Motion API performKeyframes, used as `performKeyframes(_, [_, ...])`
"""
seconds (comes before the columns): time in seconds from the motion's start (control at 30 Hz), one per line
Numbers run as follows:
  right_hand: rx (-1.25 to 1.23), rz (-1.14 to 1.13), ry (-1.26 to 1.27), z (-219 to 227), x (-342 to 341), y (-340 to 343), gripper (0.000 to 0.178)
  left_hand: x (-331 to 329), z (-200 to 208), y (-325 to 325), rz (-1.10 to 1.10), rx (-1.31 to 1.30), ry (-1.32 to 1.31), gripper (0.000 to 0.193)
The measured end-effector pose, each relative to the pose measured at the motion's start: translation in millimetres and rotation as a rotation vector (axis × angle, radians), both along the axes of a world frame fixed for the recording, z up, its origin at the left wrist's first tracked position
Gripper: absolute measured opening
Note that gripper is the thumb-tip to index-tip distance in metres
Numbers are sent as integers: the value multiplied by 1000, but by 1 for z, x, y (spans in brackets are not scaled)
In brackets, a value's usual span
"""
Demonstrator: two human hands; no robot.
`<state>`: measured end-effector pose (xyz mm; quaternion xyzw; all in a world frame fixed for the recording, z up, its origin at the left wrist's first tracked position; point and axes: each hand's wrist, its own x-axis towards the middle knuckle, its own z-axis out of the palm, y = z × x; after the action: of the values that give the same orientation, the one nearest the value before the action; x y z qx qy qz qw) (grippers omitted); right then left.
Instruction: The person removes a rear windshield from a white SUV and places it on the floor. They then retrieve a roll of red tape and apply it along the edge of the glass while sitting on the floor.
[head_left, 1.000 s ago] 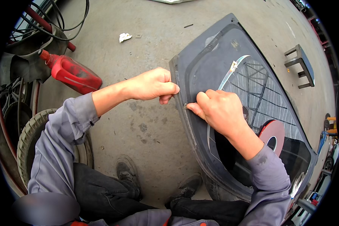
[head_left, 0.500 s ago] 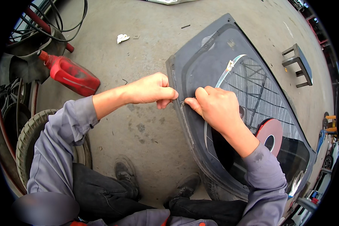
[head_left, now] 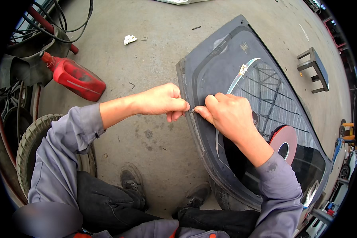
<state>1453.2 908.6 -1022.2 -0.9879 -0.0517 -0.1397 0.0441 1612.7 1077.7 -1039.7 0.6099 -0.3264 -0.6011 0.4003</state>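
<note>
A dark glass car window point(head_left: 210, 73) with a black border lies tilted in front of me, to the right. At its left edge my left hand point(head_left: 160, 101) is closed, thumb and forefinger pinched right by the rim. My right hand point(head_left: 228, 117) is closed over the border, its thumb tip a short way from the left fingers. A small dark bit shows between the fingertips, too small to name. Beyond my right hand a thin shiny strip point(head_left: 237, 81) curves over the glass. A roll of red-edged tape point(head_left: 291, 137) lies on the glass by my right wrist.
A red jug point(head_left: 78, 81) stands on the floor at the left, near a tyre point(head_left: 25, 146) and black cables point(head_left: 61, 37). One more tyre point(head_left: 222, 196) sits under the window's near edge. A small stool point(head_left: 315, 67) is at the far right, a crumpled white scrap point(head_left: 129, 39) farther off.
My left hand has shifted slightly right and down, and its fingertips are nearer to my right thumb. My right hand has barely moved.
</note>
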Motion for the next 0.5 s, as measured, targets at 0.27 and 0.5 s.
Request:
performKeyframes(0.27, [37,20,-48,-2,-5,-5,41,7,24,1,-52,8,-273,31])
performKeyframes(0.5, [68,21,-71,1,-6,-4,40,-9,47,-3,-67,-728,-1196,23])
